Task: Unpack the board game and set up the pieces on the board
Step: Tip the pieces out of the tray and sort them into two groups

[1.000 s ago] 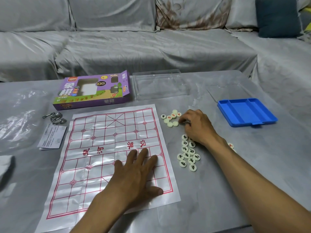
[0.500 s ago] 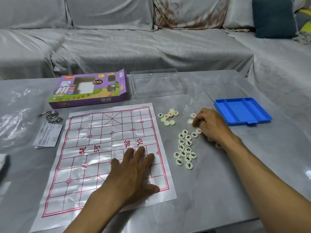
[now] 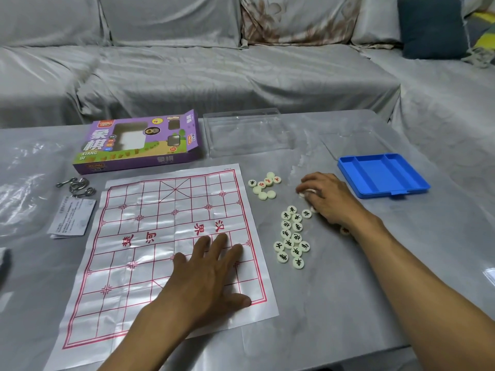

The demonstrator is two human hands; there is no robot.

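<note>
A glossy paper xiangqi board (image 3: 150, 236) with red lines lies flat on the grey table. My left hand (image 3: 209, 274) presses on its near right part with straight, spread fingers. Right of the board, a cluster of black-lettered round white pieces (image 3: 293, 236) lies loose. A smaller group with red letters (image 3: 263, 184) lies farther back. My right hand (image 3: 325, 196) rests between the two groups, fingers curled over a few white pieces that peek out under the fingertips. One more piece (image 3: 345, 230) shows under my wrist.
The purple game box (image 3: 139, 143) lies behind the board. A clear plastic lid (image 3: 243, 132) sits beside it, and a blue compartment tray (image 3: 381, 175) stands at the right. Metal ring puzzles (image 3: 76, 184) and a leaflet (image 3: 72, 220) lie left of the board. A covered sofa runs behind the table.
My right hand moved from the red-lettered group rightward toward the blue tray, and now covers a few pieces there. My left hand stays flat on the board.
</note>
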